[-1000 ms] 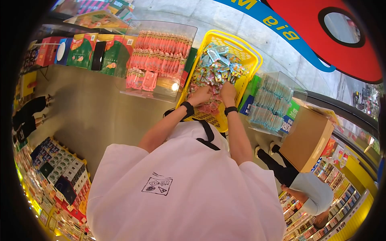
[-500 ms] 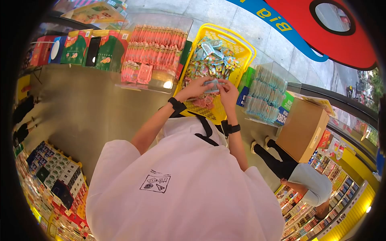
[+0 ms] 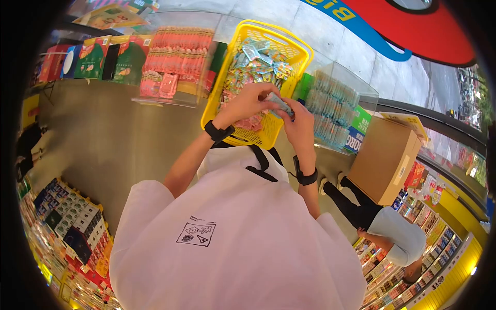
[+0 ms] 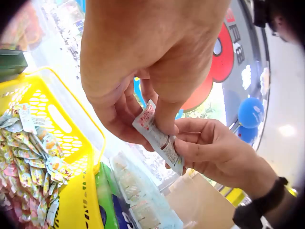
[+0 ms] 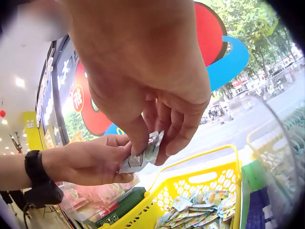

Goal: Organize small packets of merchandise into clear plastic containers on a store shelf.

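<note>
A small pale blue sachet [image 3: 279, 105] is held between both hands, over the right edge of the yellow basket [image 3: 213, 98] in the head view. My left hand [image 3: 247, 105] pinches one end between thumb and fingers. The other end is pinched by my right hand [image 3: 300, 126]; the left wrist view shows its thumb on the sachet [image 4: 159, 138]. Printing in red and dark ink covers the face turned to that camera. Below lie many loose blue and yellow sachets [image 3: 253, 63] in the basket, with pink sachets [image 3: 250, 123] nearer my body, partly hidden by my left hand.
Left of the basket stands a clear bin with rows of pink sachets [image 3: 178, 54]. On its right, another clear bin holds rows of blue sachets [image 3: 328, 111]. Beyond that are a cardboard box [image 3: 385, 157] and a person [image 3: 398, 235]. Green packages [image 3: 93, 57] line the far left.
Both hands have come up from among the sachets in the basket with a pale blue sachet between them, and moved rightward relative to it. The basket and bins have shifted up and left in view.
</note>
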Demonstrator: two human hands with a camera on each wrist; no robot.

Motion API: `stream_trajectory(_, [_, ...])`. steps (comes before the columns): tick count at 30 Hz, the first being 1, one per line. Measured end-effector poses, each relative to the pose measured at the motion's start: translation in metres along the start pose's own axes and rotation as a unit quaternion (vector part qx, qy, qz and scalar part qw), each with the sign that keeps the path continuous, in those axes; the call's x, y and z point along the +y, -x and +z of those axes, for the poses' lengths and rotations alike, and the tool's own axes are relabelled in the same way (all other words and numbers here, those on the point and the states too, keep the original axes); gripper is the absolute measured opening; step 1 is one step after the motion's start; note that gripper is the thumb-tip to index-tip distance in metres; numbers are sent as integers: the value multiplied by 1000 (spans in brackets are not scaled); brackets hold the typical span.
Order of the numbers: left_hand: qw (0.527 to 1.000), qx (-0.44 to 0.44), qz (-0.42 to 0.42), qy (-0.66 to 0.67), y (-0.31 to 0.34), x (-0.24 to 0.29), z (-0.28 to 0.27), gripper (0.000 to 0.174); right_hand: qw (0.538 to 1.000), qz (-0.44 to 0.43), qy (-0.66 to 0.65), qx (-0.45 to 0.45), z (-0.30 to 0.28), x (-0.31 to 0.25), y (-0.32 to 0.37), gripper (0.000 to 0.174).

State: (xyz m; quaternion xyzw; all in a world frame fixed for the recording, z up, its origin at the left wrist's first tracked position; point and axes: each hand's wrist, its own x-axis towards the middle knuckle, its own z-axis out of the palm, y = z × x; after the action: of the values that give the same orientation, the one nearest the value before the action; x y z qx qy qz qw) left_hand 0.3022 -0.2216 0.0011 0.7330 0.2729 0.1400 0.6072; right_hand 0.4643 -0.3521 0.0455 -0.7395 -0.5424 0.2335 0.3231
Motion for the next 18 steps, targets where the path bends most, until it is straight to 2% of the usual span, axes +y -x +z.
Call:
stream_trajectory(2, [990, 46, 51, 120, -9, 23, 17, 34, 1000, 19, 6, -7, -22, -2, 7, 33])
stream_trajectory(3, [990, 44, 52, 120, -15, 33, 25, 34, 1000, 22, 19, 6, -34, -5, 10, 31])
stream_trajectory(5, [988, -1, 106, 115, -26, 51, 45, 36, 999, 26, 34, 19, -57, -5, 20, 29])
stream_trajectory(6, [988, -3, 107, 115, -32, 63, 53, 36, 997, 71, -6, 28, -70, -1, 25, 27])
stream_trajectory(7, [988, -4, 115, 99, -36, 75, 62, 35, 992, 114, -45, 36, -82, 5, 29, 24])
stream_trajectory(8, [989, -6, 123, 84, -39, 86, 72, 34, 992, 115, -45, 37, -93, 14, 34, 24])
stream_trajectory(10, [990, 16, 134, 48, -47, 95, 95, 28, 981, 135, 40, 134, -113, 38, 44, 20])
stream_trajectory(11, [987, 29, 156, 21, -50, 90, 109, 25, 981, 136, 41, 133, -121, 50, 50, 20])
stream_trajectory(13, [983, 43, 178, -6, -57, 82, 132, 21, 949, 230, 138, 168, -135, 72, 56, 19])
stream_trajectory(14, [971, 24, 224, -74, -60, 78, 143, 19, 949, 229, 138, 168, -139, 82, 59, 19])
stream_trajectory(15, [953, 5, 268, -141, -62, 77, 152, 17, 935, 249, 202, 152, -142, 92, 61, 20])
stream_trajectory(16, [953, 6, 267, -141, -63, 75, 161, 17, 917, 268, 264, 135, -142, 102, 64, 20])
stream_trajectory(18, [916, -60, 295, -266, -63, 71, 178, 18, 914, 268, 280, 115, -138, 124, 68, 22])
